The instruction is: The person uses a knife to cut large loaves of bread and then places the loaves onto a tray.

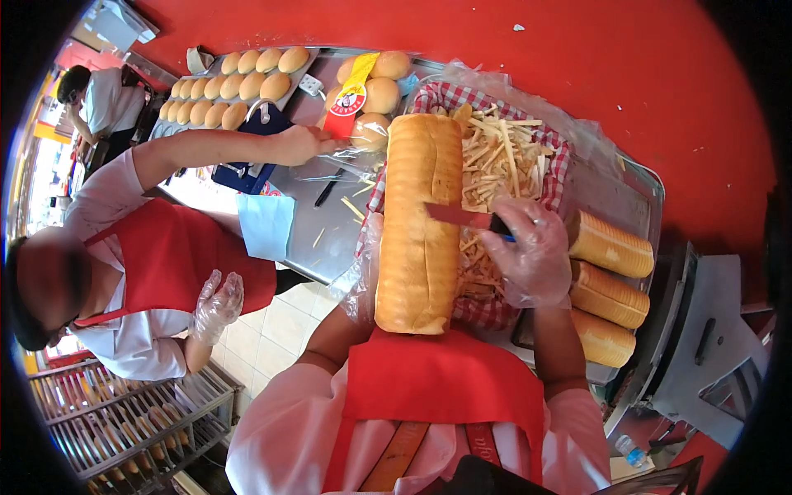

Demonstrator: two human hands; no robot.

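A long ridged bread loaf [418, 229] stands lengthwise before me, raised over the basket. My left hand [360, 278], in a clear plastic glove, supports it from the left and beneath; most of that hand is hidden by the bread. In my gloved right hand [533, 253] is a knife [455, 215] with a dark and blue handle, its blade lying across the loaf's right part. Behind and right of the loaf, a basket lined with red-and-white checked cloth [560, 167] holds thin bread trimmings [504, 151].
Three ridged loaves [611, 244] lie on a metal tray [619, 192] at right. A co-worker [179, 253] at left reaches toward bagged buns [378, 93]. More buns [250, 83] sit on a tray at the back. A pale blue sheet [266, 226] hangs over the table edge.
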